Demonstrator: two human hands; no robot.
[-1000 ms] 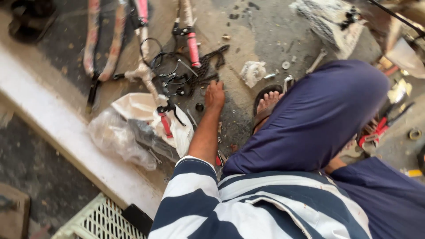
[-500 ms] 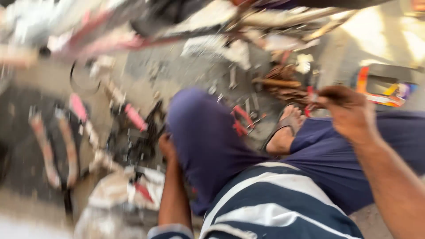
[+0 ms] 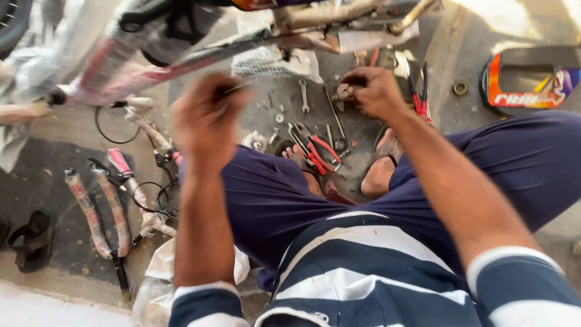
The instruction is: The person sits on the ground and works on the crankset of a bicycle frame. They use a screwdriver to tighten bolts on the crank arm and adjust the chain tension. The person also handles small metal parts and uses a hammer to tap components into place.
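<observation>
Two bare hands are raised over a cluttered concrete floor (image 3: 460, 36) where a person sits in dark blue trousers and a striped shirt. The left hand (image 3: 206, 118) is blurred; its fingers (image 3: 227, 91) look curled in around something thin and dark, but I cannot tell what it is. The right hand (image 3: 372, 91) reaches farther forward, its fingers (image 3: 354, 82) pinching a small round metal part (image 3: 342, 92) close above the floor. Just below that hand lie red-handled pliers (image 3: 315, 148) beside a sandalled foot (image 3: 384, 160), and a small spanner (image 3: 304, 97) lies to the left of the hand. A second pair of red-handled pliers (image 3: 419, 91) rests just right of the wrist. A pink and white bicycle frame (image 3: 181, 57) crosses the top of the view, above both hands. Wrapped fork legs (image 3: 100, 212) and black cables (image 3: 151, 197) lie well to the left, near a black sandal (image 3: 30, 239).
</observation>
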